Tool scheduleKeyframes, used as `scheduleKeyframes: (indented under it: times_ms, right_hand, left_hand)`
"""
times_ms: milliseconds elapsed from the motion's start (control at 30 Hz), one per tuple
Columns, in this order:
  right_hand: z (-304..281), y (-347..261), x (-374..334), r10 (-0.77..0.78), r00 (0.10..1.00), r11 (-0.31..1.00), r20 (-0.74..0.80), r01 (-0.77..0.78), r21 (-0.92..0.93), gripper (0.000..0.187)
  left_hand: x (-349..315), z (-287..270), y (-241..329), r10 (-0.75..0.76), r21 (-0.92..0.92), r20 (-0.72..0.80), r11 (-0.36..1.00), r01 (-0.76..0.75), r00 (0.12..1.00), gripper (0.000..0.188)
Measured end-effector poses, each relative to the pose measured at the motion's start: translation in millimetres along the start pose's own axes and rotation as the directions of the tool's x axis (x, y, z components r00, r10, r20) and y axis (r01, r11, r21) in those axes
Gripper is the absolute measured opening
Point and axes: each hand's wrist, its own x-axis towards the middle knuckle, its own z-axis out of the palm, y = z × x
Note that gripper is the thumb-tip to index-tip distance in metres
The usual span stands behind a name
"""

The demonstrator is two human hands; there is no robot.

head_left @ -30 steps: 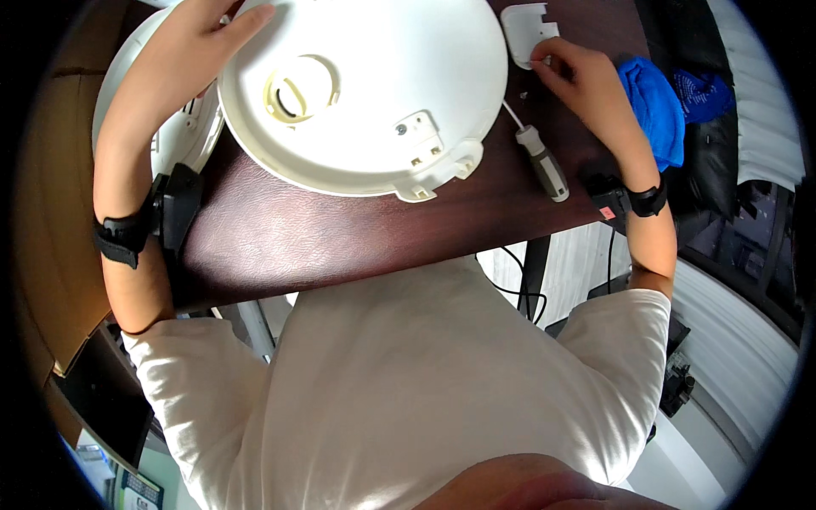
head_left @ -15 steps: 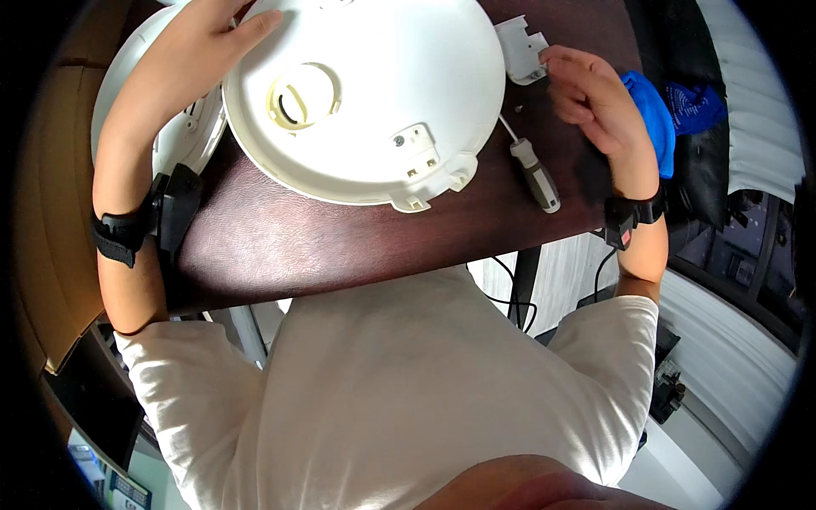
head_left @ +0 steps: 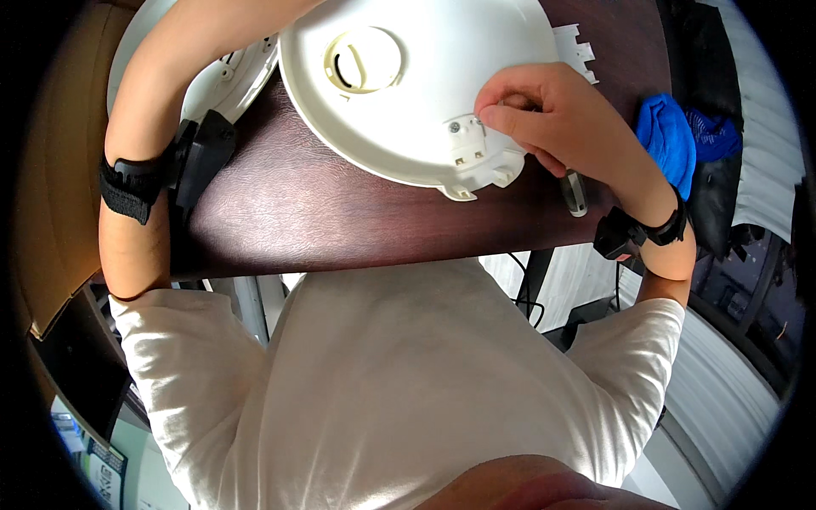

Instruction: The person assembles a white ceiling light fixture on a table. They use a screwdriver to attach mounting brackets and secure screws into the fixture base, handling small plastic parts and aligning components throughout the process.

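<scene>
A large round white plastic cover [head_left: 416, 76] lies on the table, with a raised cream ring [head_left: 364, 59] round an opening. Near its close right edge is a small white block [head_left: 464, 136] with a screw head and small slots. My right hand [head_left: 544, 115] is over this block, thumb and forefinger pinched together at its upper right corner. Whatever the fingertips hold is too small or hidden to name. My left hand [head_left: 293, 7] reaches past the top edge along the cover's far left, its fingers out of sight. A grey-handled screwdriver [head_left: 575, 195] lies partly hidden under my right hand.
Another white round part [head_left: 246, 81] sits at the left behind my left forearm. A white notched bracket [head_left: 575, 53] lies right of the cover. Blue cloth [head_left: 667, 140] rests at the right. The dark brown table's [head_left: 340, 225] near edge is before me; cardboard [head_left: 59, 187] stands left.
My right hand has moved left from beside the white bracket to the small block on the cover. The whole view has shifted, and my left hand has nearly gone past the top edge.
</scene>
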Motion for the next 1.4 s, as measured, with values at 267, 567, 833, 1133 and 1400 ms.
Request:
scheduleKeyframes:
  times_ms: [267, 567, 833, 1133, 1400]
  right_hand:
    - [3.1, -1.7, 0.3, 0.028, 1.0, 0.999, 0.003, -0.028, -0.027, 0.02]
    - [16.5, 12.2, -1.9, -0.211, 0.963, 0.944, -0.17, 0.155, -0.291, 0.015]
    - [17.3, 14.0, -7.0, -0.252, 0.949, 0.93, -0.189, 0.183, -0.319, 0.012]
    - [15.5, 15.2, -16.1, -0.354, 0.91, 0.871, -0.218, 0.236, -0.43, 0.013]
    - [25.5, 28.8, -9.4, -0.528, 0.823, 0.734, -0.21, 0.317, -0.601, 0.012]
  left_hand:
    - [3.3, 0.1, -6.4, -0.033, -0.009, 0.059, 0.999, 0.034, 0.998, 0.033]
    - [9.7, 2.9, -18.9, -0.047, -0.053, 0.081, 0.997, 0.051, 0.996, 0.032]
    - [-4.1, -5.5, 8.8, -0.041, 0.002, 0.056, 0.999, 0.041, 0.998, 0.031]
    - [-3.7, -4.9, 7.0, -0.019, 0.052, 0.028, 0.998, 0.018, 0.999, 0.032]
    - [-5.0, -1.8, 10.7, -0.033, 0.035, 0.012, 0.999, 0.032, 0.999, 0.033]
